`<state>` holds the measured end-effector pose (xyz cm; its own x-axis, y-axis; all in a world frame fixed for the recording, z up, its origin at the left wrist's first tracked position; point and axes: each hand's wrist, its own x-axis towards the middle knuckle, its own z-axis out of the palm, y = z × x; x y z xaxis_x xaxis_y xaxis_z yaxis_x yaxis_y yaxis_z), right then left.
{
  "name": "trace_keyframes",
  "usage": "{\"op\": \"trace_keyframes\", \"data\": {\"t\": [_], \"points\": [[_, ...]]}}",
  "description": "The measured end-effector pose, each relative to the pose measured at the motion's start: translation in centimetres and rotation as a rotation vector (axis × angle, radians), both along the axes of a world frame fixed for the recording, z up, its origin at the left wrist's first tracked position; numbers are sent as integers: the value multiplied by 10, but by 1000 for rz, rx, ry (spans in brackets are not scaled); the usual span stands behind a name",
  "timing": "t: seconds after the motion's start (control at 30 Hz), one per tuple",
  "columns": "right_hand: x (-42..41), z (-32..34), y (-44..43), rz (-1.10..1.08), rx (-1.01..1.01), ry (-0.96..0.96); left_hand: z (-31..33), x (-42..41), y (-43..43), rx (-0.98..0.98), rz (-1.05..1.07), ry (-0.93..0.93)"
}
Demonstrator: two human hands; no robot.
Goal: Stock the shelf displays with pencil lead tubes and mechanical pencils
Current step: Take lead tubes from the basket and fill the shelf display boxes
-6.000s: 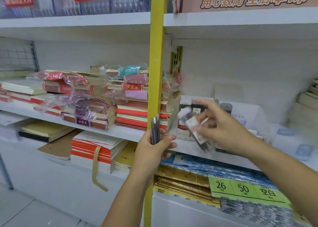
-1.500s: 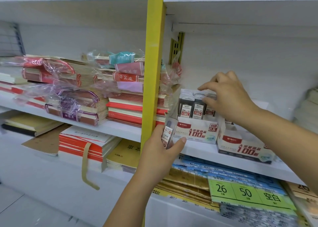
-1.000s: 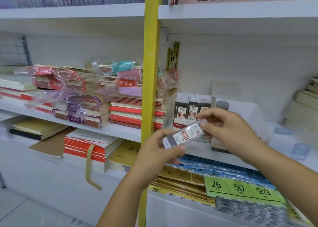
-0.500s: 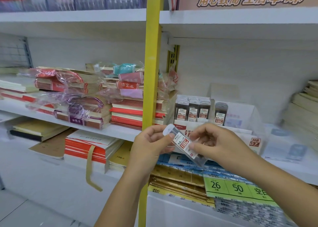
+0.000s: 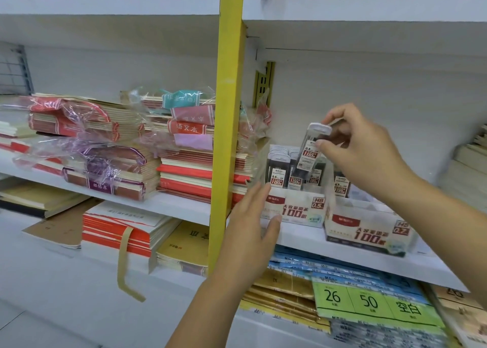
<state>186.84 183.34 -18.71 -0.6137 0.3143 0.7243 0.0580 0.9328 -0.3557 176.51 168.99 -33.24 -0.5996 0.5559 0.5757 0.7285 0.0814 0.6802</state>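
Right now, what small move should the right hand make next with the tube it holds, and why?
Probably lower the lead tube into the HB 0.5 box: the right hand pinches it, tilted, just above the tubes standing there, while the left hand is open at the box front.

Wrapped notebook stacks [image 5: 110, 147], yellow post [image 5: 229, 110]

label on the clear pencil lead tube [image 5: 308, 152] pinched in the right hand [image 5: 361, 150] is reading "0.5", "100". White cardboard display box [image 5: 292, 212] beside the left hand [image 5: 253, 231] fingertips is showing "HB 0.5", "100". Second white cardboard box [image 5: 369, 235] under the right wrist is showing "0.7", "100". Green paper card [image 5: 369, 301] below both hands is reading "26", "50", "空白". Purple-banded notebook stack [image 5: 101, 187], well left of the left hand, is reading "田格本".
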Motion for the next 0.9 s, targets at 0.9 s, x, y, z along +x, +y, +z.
{"op": "trace_keyframes", "data": {"t": [0.9], "points": [[92,-101,-46,319,-275,-96,-77,43,-50,-142,-38,58]]}}
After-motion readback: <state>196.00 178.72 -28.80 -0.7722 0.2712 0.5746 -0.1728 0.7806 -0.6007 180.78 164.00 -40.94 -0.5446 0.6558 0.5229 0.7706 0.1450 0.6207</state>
